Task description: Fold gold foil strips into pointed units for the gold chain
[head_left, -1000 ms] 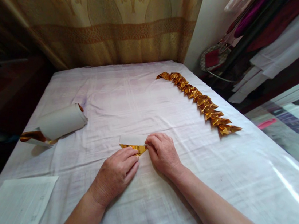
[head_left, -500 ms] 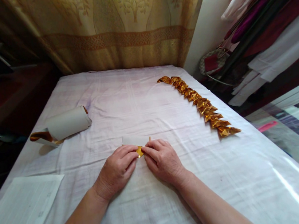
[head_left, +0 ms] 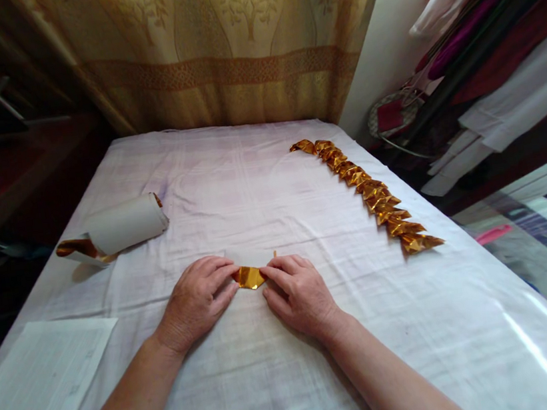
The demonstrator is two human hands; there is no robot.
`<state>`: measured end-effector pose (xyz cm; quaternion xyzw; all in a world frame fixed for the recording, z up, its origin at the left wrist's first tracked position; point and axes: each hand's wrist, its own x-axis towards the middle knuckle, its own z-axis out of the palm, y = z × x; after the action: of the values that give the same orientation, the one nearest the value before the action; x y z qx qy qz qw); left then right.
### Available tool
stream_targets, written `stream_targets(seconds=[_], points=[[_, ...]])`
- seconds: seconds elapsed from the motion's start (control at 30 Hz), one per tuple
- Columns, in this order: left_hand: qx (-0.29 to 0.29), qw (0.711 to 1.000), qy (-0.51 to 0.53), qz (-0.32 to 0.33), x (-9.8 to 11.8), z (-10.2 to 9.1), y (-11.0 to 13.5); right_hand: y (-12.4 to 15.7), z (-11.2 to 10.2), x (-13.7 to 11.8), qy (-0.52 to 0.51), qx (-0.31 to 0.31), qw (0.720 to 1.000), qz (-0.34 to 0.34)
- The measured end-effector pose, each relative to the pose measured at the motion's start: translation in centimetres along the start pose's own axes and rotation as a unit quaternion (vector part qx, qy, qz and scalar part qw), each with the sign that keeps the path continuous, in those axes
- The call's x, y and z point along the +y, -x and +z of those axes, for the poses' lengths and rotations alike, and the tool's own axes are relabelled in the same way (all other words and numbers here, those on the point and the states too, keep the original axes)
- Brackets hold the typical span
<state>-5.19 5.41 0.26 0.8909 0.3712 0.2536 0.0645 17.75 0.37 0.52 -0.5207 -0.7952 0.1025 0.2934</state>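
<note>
A small folded piece of gold foil paper point(head_left: 251, 278) lies on the sheet in front of me, its shiny face up. Behind it shows a pale white strip point(head_left: 247, 257), faint against the cloth. My left hand point(head_left: 196, 302) pinches the gold paper at its left end, fingertips pressed down on the edge. At the right end, the fingers of my right hand point(head_left: 299, 292) are closed on the paper, thumb tucked underneath. Fingers cover both ends. To the right, a slanting row of several folded gold foil pieces point(head_left: 376, 198) overlaps one another.
A roll of white-backed gold foil paper point(head_left: 127, 224) rests at the left, one end curling open. Nearer lies a printed white sheet point(head_left: 50, 389). The bed cover point(head_left: 230, 184) runs back to a patterned curtain point(head_left: 250, 67). Clothes point(head_left: 514, 79) hang at the right.
My left hand has slid left along the gold paper, so more of its shiny face shows between my hands. My right hand has stayed nearly in place.
</note>
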Motion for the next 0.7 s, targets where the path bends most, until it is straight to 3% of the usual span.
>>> stream_targets(seconds=[0.47, 0.7], points=[[-0.027, 0.999, 0.016, -0.008, 0.65, -0.31, -0.20, -0.25, -0.25, -0.25, 0.004, -0.012, 1.000, 0.015], [-0.013, 1.000, 0.018, -0.004, 0.95, -0.34, -0.41, -0.28, 0.09, 0.11, 0.010, -0.006, 1.000, 0.009]])
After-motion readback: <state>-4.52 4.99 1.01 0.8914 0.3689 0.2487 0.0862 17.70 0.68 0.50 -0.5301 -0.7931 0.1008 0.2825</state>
